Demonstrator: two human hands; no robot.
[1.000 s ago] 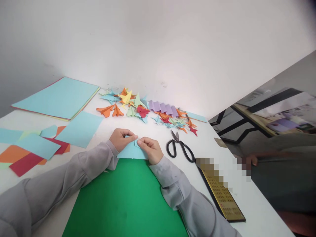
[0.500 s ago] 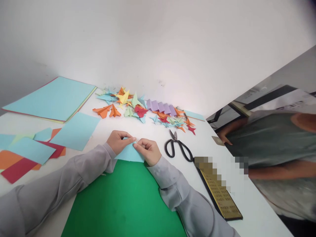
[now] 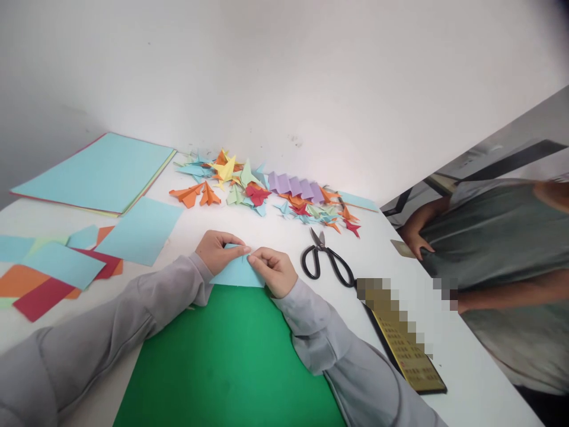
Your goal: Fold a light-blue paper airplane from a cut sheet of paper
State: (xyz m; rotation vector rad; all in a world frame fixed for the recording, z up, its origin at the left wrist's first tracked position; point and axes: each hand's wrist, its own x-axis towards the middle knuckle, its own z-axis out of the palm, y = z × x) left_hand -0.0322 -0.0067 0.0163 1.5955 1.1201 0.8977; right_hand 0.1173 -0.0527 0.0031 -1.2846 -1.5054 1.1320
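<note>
A light blue piece of paper (image 3: 237, 275) lies at the top end of a green sheet (image 3: 222, 356), its far edge between my hands. My left hand (image 3: 221, 251) pinches that far edge with thumb and fingertips. Close beside it, my right hand (image 3: 275, 270) grips the same edge, thumb pointing left. The fingertips of both hands nearly meet at a crease near the middle of the edge. Part of the paper is hidden behind the fingers.
Black-handled scissors (image 3: 328, 258) lie right of my hands, above a gold-screened phone (image 3: 406, 350). Folded paper figures (image 3: 226, 169) line the wall, with a purple pleated strip (image 3: 296, 187). Paper pieces (image 3: 66, 264) and stacked sheets (image 3: 102, 172) lie left. Another person (image 3: 502, 237) stands at right.
The view has shifted slightly, so the table's contents sit a little further right. Both hands keep their hold on the blue paper, with only a slight shift of the fingers.
</note>
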